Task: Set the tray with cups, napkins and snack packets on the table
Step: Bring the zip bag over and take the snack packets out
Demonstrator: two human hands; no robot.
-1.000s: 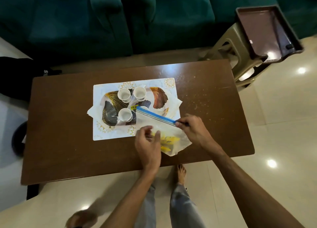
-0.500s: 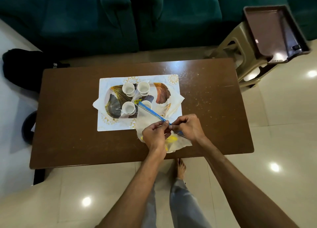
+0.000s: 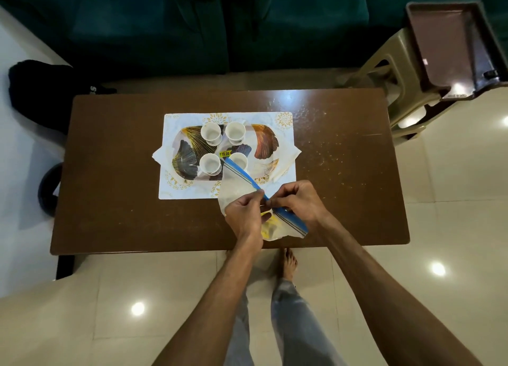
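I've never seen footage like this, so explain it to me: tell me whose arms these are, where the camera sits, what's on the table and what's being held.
There is no machine here. A person works with bare hands, and one wide-angle camera worn on their head looks down, so the arms reach in from the bottom edge. On the brown table lies a white placemat. On it, a leaf-patterned tray carries four white cups, with napkins poking out from under it at both ends. The left hand and the right hand both pinch the blue seal of a clear zip bag with yellow packets inside. Beyond the table are a green sofa and a stool bearing a brown tray.
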